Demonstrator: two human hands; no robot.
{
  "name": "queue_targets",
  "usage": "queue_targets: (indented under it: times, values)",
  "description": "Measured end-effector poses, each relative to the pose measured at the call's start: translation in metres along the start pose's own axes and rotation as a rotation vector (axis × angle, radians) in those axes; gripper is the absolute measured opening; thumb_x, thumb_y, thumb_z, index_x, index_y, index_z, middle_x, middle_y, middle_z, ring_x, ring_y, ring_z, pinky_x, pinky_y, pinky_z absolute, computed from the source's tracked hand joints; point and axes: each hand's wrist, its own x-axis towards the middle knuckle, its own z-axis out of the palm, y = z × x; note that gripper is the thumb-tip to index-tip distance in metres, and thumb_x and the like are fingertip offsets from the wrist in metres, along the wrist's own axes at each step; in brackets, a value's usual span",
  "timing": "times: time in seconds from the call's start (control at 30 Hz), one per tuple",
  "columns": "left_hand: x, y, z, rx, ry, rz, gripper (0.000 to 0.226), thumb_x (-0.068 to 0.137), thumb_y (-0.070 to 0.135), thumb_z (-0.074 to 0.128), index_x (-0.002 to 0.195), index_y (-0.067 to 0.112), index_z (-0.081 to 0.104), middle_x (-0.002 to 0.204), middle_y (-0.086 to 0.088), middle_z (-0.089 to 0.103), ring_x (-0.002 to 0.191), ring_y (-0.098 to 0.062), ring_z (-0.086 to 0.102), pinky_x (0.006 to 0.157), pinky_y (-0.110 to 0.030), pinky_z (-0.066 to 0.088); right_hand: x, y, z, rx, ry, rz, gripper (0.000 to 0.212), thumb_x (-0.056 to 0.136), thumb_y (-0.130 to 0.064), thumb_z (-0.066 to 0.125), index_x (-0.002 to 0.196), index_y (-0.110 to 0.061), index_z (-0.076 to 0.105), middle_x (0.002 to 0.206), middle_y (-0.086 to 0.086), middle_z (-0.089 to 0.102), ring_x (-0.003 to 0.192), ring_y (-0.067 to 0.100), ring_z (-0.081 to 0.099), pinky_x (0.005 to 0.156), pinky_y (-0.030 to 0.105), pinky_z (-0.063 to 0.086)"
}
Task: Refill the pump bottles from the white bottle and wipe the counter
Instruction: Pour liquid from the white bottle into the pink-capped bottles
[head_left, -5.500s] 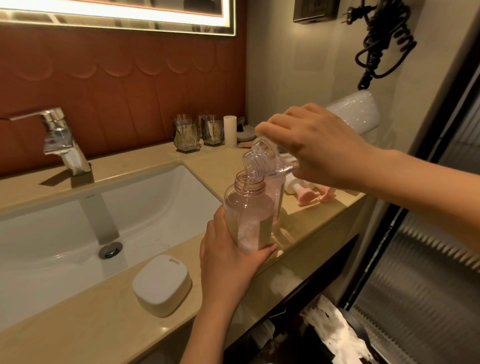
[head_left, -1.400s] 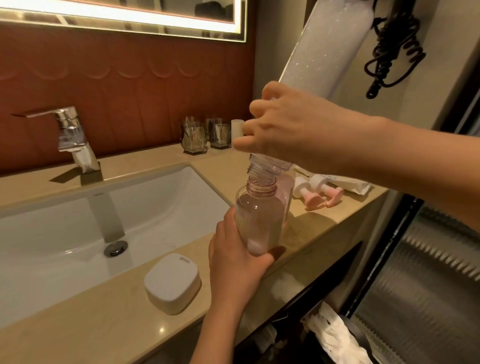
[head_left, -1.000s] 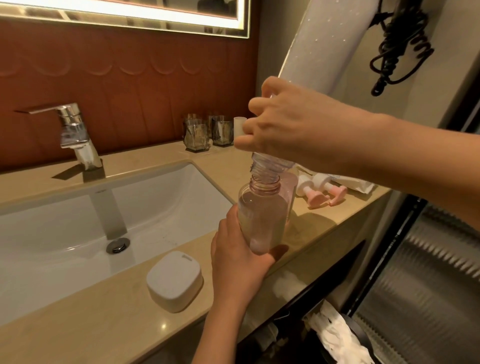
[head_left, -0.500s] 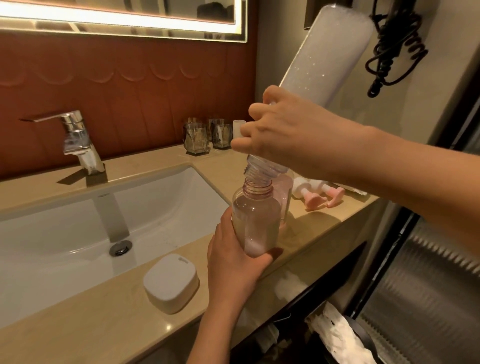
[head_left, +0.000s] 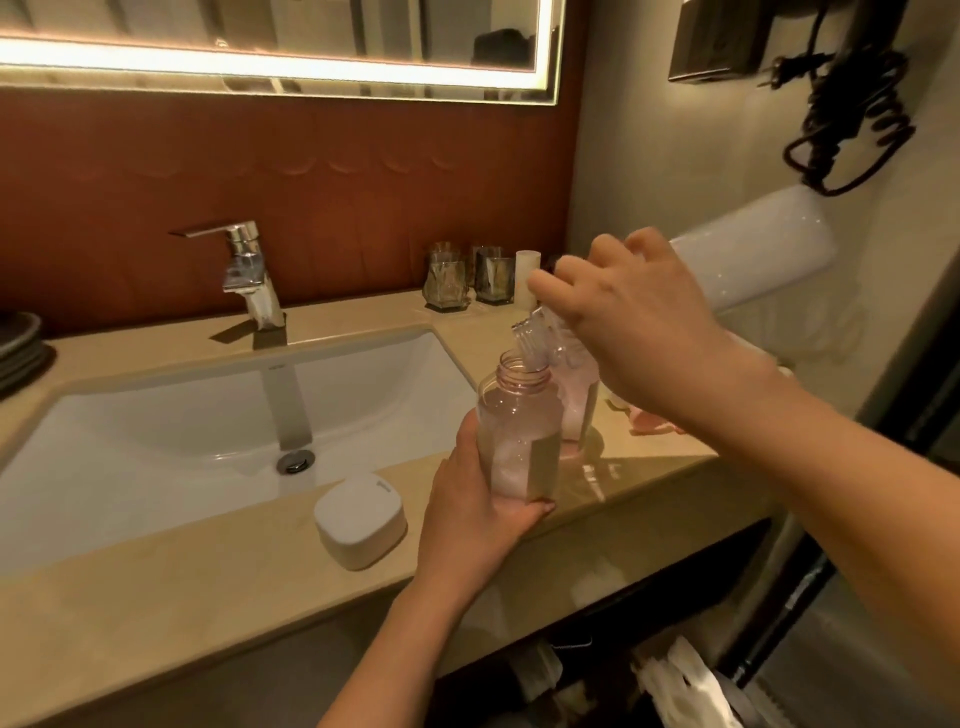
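Fingers (head_left: 558, 283) of the right hand (head_left: 639, 332) are curled round the white bottle (head_left: 753, 249), tipped so its neck sits at the open mouth of the pink pump bottle (head_left: 519, 415). Left hand (head_left: 467, 525) grips that one low down, at the front edge of the counter (head_left: 156, 613).

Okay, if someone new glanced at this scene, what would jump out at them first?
Centre right, the right hand tips a white bottle neck-down over the open mouth of a clear pink bottle, which the left hand grips at the front edge of the counter. Left of them a white rounded box lies beside the white sink, and a glowing mirror strip runs along the top.
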Motion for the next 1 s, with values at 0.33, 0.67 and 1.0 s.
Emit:
queue_targets:
  times: [0.33, 0.67, 1.0]
  values:
    - [-0.039, 0.005, -0.031, 0.205, 0.152, 0.150, 0.071, 0.082, 0.039, 0.069, 0.142, 0.027, 0.033, 0.135, 0.012, 0.041, 0.122, 0.005, 0.034, 0.096, 0.004, 0.018, -0.042, -0.005, 0.040, 0.427, 0.169, 0.433, 0.057, 0.071, -0.025, 0.077, 0.116, -0.018, 0.045, 0.101, 0.006, 0.060, 0.085, 0.024, 0.049, 0.068, 0.031, 0.029]
    - [-0.048, -0.021, -0.094, 0.471, 0.150, -0.180, 0.085, 0.076, 0.049, 0.070, 0.146, 0.027, 0.026, 0.143, 0.002, 0.041, 0.133, -0.020, 0.033, 0.110, -0.038, 0.027, -0.084, -0.042, 0.007, 1.441, 0.163, 0.480, 0.067, 0.048, -0.038, 0.086, 0.104, -0.038, 0.049, 0.094, -0.026, 0.061, 0.090, -0.007, 0.057, 0.073, 0.011, 0.044]
    - [-0.037, -0.016, -0.133, 0.172, 0.264, -0.146, 0.076, 0.067, 0.035, 0.081, 0.132, 0.026, 0.043, 0.114, 0.002, 0.056, 0.106, -0.015, 0.054, 0.075, -0.018, 0.043, -0.067, -0.101, 0.010, 1.917, 0.203, 0.330, 0.076, 0.047, -0.039, 0.083, 0.117, -0.028, 0.053, 0.108, -0.012, 0.067, 0.101, 0.005, 0.063, 0.081, 0.017, 0.050]
